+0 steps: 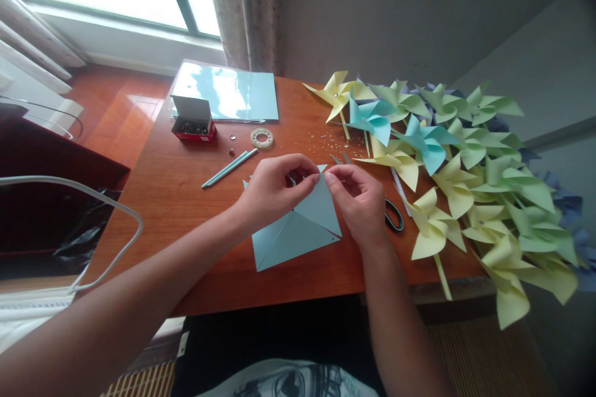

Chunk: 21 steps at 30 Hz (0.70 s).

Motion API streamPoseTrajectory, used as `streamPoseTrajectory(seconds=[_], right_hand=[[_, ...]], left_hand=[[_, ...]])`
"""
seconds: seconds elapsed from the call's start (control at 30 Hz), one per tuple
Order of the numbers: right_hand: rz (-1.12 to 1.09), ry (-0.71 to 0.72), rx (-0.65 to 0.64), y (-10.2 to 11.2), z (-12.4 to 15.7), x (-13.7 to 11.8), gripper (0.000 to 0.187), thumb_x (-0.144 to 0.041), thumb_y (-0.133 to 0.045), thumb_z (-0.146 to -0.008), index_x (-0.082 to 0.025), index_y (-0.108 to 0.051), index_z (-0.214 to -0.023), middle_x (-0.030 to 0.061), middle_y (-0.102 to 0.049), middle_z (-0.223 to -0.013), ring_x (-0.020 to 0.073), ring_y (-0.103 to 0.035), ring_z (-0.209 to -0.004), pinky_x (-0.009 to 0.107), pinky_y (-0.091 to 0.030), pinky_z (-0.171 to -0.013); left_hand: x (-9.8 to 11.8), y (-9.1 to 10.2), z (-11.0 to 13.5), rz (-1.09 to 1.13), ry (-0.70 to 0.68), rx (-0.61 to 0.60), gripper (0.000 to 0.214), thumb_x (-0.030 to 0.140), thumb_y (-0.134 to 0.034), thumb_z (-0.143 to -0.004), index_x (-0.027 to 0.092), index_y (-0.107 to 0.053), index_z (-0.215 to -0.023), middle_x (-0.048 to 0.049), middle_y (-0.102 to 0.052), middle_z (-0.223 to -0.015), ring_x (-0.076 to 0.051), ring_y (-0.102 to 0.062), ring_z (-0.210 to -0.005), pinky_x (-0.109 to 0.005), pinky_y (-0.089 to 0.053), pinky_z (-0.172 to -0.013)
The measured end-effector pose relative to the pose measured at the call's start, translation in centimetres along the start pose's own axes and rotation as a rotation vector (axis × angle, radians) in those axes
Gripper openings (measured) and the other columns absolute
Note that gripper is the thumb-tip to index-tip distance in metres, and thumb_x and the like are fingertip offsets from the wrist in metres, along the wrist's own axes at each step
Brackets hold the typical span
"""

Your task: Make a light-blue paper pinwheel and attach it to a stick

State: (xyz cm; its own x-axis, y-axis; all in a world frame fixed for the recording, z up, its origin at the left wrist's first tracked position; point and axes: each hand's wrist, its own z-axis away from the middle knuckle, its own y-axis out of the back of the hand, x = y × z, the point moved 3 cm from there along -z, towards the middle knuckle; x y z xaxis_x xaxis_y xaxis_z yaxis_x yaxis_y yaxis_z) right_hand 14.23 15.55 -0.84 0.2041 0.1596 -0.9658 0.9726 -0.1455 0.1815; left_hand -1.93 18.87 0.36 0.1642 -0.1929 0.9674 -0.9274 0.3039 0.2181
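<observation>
A light blue paper square [293, 239], creased along its diagonals and with a slit toward one corner, lies near the table's front edge. My left hand [279, 189] pinches the square's far corner between thumb and forefinger. Close against it, my right hand [356, 195] pinches the same corner from the right. The fingertips nearly meet and hide what lies between them. A small dark dot shows near the paper's right corner. Scissors [394, 216] with black handles rest partly hidden behind my right hand.
Blue paper sticks [229, 169], a tape roll [262, 138] and a red box of small metal pieces [194, 127] stand left of centre. A glossy pack of blue paper [246, 96] lies behind. Many paper pinwheels [433, 223] crowd the right side. Paper bits [328, 144] are scattered beyond my hands.
</observation>
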Motion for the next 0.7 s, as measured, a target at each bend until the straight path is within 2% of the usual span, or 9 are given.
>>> streamPoseTrajectory(seconds=[0.17, 0.4, 0.7], right_hand=[[0.000, 0.014, -0.012, 0.0, 0.0, 0.0, 0.008, -0.030, -0.071, -0.089, -0.022, -0.072, -0.090, 0.0013, -0.073, -0.087, 0.0174, -0.068, -0.078, 0.030, -0.055, -0.072], [0.020, 0.094, -0.023, 0.0, 0.0, 0.2, 0.004, -0.025, -0.069, -0.090, -0.023, -0.072, -0.089, 0.0015, -0.071, -0.088, 0.0174, -0.068, -0.080, 0.031, -0.056, -0.073], [0.267, 0.320, 0.012, -0.1, 0.2, -1.3, 0.007, -0.019, -0.067, -0.090, -0.022, -0.069, -0.085, 0.0001, -0.069, -0.081, 0.0155, -0.064, -0.074, 0.029, -0.053, -0.067]], left_hand=[[-0.2, 0.0, -0.1, 0.030, 0.004, 0.019, 0.014, 0.027, -0.071, -0.083, 0.013, -0.072, -0.080, -0.0022, -0.066, -0.072, -0.011, -0.053, -0.062, -0.020, -0.043, -0.054], [0.3, 0.1, 0.2, -0.045, -0.084, 0.043, 0.011, 0.022, -0.069, -0.084, 0.013, -0.072, -0.078, -0.0006, -0.065, -0.067, -0.009, -0.051, -0.058, -0.020, -0.041, -0.052], [0.7, 0.2, 0.6, -0.286, -0.235, 0.107, 0.007, 0.014, -0.065, -0.083, 0.014, -0.071, -0.079, -0.0005, -0.067, -0.069, -0.010, -0.054, -0.059, -0.022, -0.042, -0.055]])
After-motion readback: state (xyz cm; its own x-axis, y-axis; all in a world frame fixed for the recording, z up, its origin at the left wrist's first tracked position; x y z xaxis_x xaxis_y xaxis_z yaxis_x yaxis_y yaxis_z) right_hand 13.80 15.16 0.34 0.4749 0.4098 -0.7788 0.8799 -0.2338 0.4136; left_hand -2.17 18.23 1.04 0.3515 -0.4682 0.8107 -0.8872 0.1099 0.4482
